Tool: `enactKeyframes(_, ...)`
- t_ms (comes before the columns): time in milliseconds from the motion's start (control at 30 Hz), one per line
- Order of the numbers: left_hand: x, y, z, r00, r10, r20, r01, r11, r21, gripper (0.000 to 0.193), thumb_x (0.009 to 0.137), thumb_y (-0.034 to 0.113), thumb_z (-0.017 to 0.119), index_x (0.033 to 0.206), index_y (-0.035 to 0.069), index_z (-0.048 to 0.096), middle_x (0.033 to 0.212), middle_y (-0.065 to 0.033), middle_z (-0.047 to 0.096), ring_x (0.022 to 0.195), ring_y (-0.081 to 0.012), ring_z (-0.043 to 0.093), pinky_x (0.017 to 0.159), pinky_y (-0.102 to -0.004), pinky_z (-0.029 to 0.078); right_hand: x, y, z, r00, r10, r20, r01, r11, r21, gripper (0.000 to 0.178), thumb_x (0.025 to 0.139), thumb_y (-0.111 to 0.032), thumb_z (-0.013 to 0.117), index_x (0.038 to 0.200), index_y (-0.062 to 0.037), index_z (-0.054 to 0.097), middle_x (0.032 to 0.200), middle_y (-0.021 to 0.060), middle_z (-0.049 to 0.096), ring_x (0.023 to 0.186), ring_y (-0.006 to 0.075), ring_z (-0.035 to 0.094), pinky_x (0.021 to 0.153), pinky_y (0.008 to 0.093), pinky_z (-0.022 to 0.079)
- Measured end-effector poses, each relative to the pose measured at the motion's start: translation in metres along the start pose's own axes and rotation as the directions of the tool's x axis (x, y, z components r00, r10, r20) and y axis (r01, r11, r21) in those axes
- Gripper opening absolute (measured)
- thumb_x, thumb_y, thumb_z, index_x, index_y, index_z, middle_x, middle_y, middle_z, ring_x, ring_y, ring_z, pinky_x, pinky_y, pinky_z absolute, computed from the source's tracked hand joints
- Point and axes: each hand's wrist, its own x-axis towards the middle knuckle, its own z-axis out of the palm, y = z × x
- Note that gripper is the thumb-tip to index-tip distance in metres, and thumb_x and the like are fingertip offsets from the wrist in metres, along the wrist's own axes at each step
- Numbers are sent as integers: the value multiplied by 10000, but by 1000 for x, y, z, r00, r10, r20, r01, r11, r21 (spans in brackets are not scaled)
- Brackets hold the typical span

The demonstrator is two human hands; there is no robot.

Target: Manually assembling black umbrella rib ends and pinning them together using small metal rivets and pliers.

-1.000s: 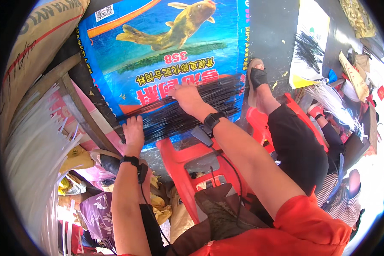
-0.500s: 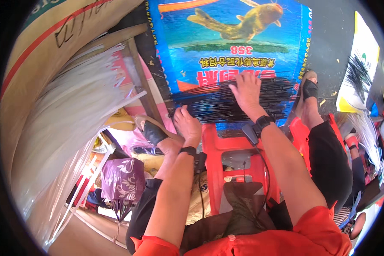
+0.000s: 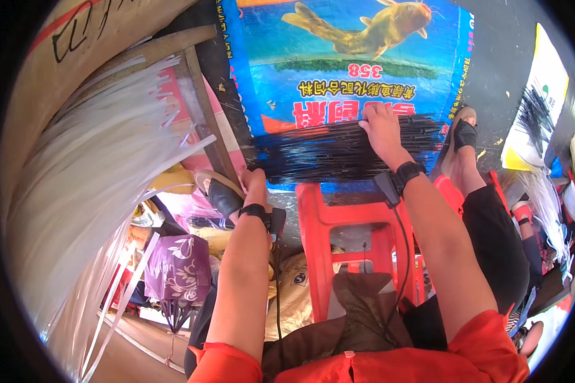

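A wide, flat bundle of thin black strips (image 3: 313, 153) lies crosswise on a blue woven sack (image 3: 364, 38) printed with a yellow fish. My right hand (image 3: 384, 133) rests palm down on the right half of the bundle, fingers slightly bent over its far side. At the bundle's left end is my left hand (image 3: 254, 184), held low beside the tips of the strips. Its fingers are mostly hidden, so I cannot tell whether they grip any. Both wrists wear dark bands with small devices and cables.
A red plastic stool (image 3: 316, 223) stands just before me, between my sandalled feet. On the left, long translucent white strips (image 3: 96, 147) hang near a wooden frame (image 3: 204, 115) and a purple floral bag (image 3: 179, 268). Another black bundle (image 3: 533, 118) lies on a white-yellow sack at right.
My left hand has moved left and toward me, from on the bundle to its left end. My right hand has shifted slightly right, still on the strips.
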Motion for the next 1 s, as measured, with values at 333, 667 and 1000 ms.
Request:
enactKeyframes(333, -29, -2, 4, 812, 580, -61, -574, 814, 94, 495, 724, 29, 587, 1217, -14, 566, 1101, -236, 641, 1062, -401, 612, 959, -424, 466, 3, 0, -3, 989, 36, 146, -37, 999, 0, 274, 814, -236, 747, 1007, -83, 627, 1055, 126, 586, 1053, 336, 552, 864, 472, 459)
enactKeyframes(667, -38, -5, 2, 809, 578, 110, -587, 778, 224, 708, 727, 18, 590, 1392, -97, 376, 1337, -348, 445, 1277, -480, 427, 1111, -489, 352, -15, -11, 9, 986, 85, 146, -85, 996, -5, 299, 846, -243, 720, 1072, -68, 632, 1107, 135, 590, 1116, 343, 542, 884, 478, 455)
enactKeyframes(1000, -14, 39, -25, 788, 598, 146, -614, 780, 115, 716, 756, -38, 470, 1463, -35, 360, 1401, -251, 510, 1331, -384, 459, 1121, -392, 339, -32, -50, -14, 986, 160, 42, -160, 987, -9, 329, 868, -226, 683, 1130, -45, 599, 1142, 145, 583, 1113, 324, 553, 911, 471, 429)
